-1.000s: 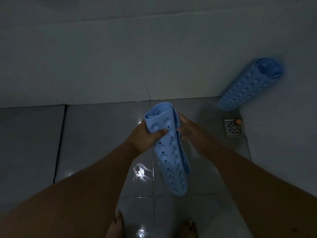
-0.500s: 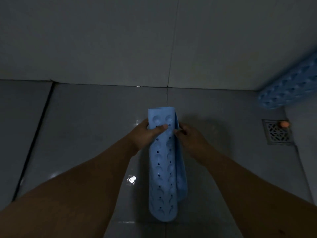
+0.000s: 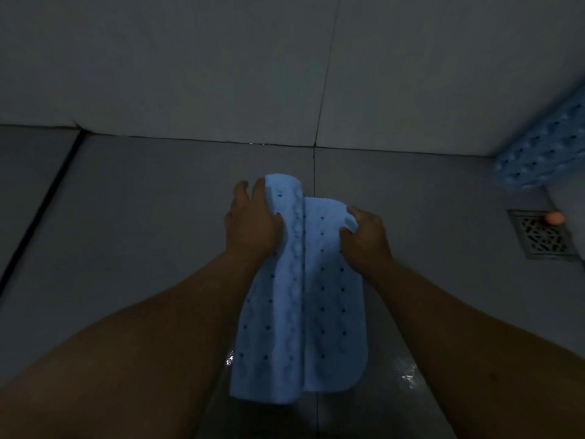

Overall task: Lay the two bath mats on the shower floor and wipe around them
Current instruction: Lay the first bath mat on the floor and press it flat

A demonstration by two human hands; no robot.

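A light blue bath mat [image 3: 329, 312] with small holes is partly unrolled low over the grey tiled shower floor [image 3: 142, 217]. My left hand [image 3: 250, 223] grips the still-rolled left part near its far end. My right hand [image 3: 364, 236] pinches the flat right edge at the far corner. A second blue mat [image 3: 538, 160], still rolled up, leans in the far right corner against the wall.
A square metal floor drain [image 3: 543, 239] sits at the right, with a small orange object [image 3: 554, 218] at its far edge. Grey tiled walls [image 3: 221, 74] close off the far side and the right. Wet glints show on the near floor.
The mat was a tight roll held up in both hands; now it is lower and half opened, my hands having pulled apart sideways. The view has tilted down and left.
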